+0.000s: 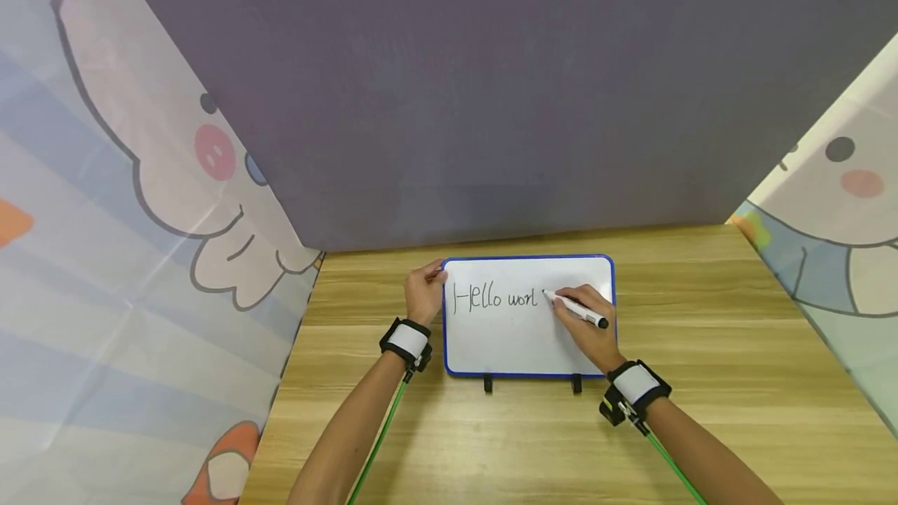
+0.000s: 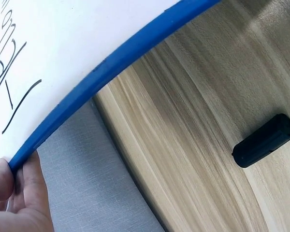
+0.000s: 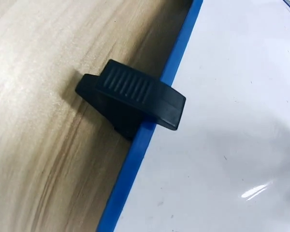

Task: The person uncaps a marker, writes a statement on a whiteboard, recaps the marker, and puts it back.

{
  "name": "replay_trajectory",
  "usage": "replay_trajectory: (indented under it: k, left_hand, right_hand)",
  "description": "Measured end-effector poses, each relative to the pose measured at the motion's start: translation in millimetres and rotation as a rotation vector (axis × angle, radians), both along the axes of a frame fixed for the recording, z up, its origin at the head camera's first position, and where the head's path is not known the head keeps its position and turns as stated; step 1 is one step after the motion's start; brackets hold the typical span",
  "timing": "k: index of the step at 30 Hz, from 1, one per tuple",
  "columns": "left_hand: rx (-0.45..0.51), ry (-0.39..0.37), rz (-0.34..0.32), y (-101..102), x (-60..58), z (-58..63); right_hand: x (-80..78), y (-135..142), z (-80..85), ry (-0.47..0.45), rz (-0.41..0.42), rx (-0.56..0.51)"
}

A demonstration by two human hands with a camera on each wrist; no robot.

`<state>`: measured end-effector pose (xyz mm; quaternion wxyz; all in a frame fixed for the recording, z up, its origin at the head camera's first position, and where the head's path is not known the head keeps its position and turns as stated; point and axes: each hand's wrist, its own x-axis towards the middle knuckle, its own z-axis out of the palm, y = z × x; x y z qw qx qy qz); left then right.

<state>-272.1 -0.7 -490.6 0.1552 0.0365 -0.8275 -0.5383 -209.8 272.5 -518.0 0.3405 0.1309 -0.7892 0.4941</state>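
A whiteboard with a blue rim stands over the wooden table, bearing "Hello worl" in thin black handwriting. My left hand pinches its upper left edge; in the left wrist view the thumb lies on the front and fingers are behind the blue rim. My right hand grips a white marker with a black end, its tip at the board just right of the last letter. The right wrist view shows neither the right hand nor the marker.
Two black feet hold the board's lower edge; one black foot shows closely in the right wrist view. A short black piece is on the wood in the left wrist view. Behind rises a grey panel, with cartoon-printed sheets on both sides.
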Motion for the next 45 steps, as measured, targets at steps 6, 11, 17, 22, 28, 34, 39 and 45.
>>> replay_trajectory:
  k: [6,11,17,22,28,34,39,45]
  left_hand:
    - [0.009,-0.004,-0.008,0,-0.6,-0.8]
    - [0.016,0.006,-0.01,0,-2.2,-1.3]
    - [0.018,-0.011,-0.013,-1,-2.2,0.3]
    - [0.008,-0.007,-0.011,0,-1.4,1.6]
    - [0.008,-0.011,0.0,0,-1.1,2.1]
    - [0.005,-0.009,0.003,1,-1.6,1.5]
    - [-0.001,0.001,0.002,0,-2.1,0.6]
    - [0.004,-0.01,0.007,0,-1.4,1.4]
  right_hand:
    - [-0.6,0,-1.9,0.001,-0.01,-0.002]
    - [2.5,-1,-4.3,-0.025,0.018,-0.006]
    - [5.9,-2,-8.0,-0.01,0.046,-0.022]
    - [8.4,-3,-9.7,-0.002,0.034,-0.019]
    - [10.0,-3,-9.0,-0.024,0.018,-0.005]
    - [10.9,-2,-7.9,-0.024,0.028,-0.004]
    - [9.7,-2,-8.4,0.011,0.04,-0.007]
    - [9.6,-2,-7.2,-0.004,0.043,-0.001]
